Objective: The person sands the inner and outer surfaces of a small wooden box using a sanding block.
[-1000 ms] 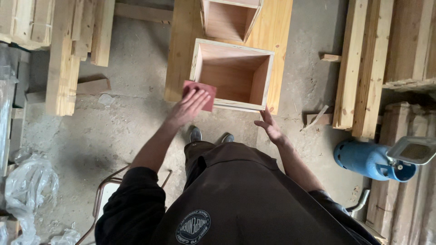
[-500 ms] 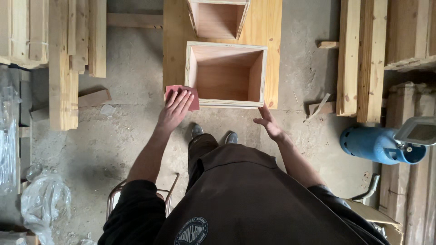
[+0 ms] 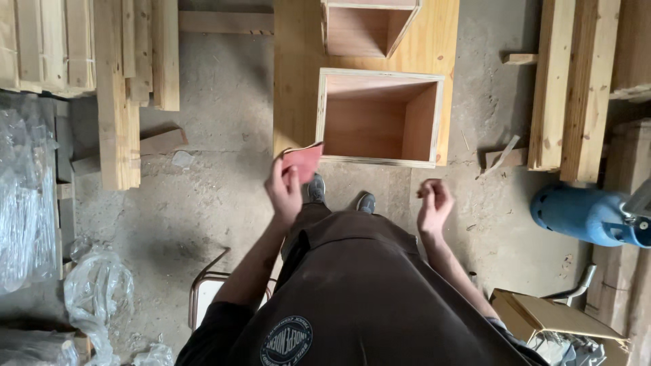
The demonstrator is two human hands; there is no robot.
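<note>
While we look straight down from head height, our left hand is raised in front of our body, its fingers pinching a small red sheet of sandpaper by its lower edge. Our right hand hangs free beside us, fingers loosely curled and holding nothing.

Just ahead of our shoes, an open wooden box sits on a pale plywood board lying on the concrete floor. The sandpaper's upper corner overlaps the box's near-left corner in this view, though it seems to be held above it, not touching.

We judge the sheet thin, light and floppy, rough on one face, best pinched flat at an edge or folded over the fingers. The box looks stiff and best gripped by opposite walls.
</note>
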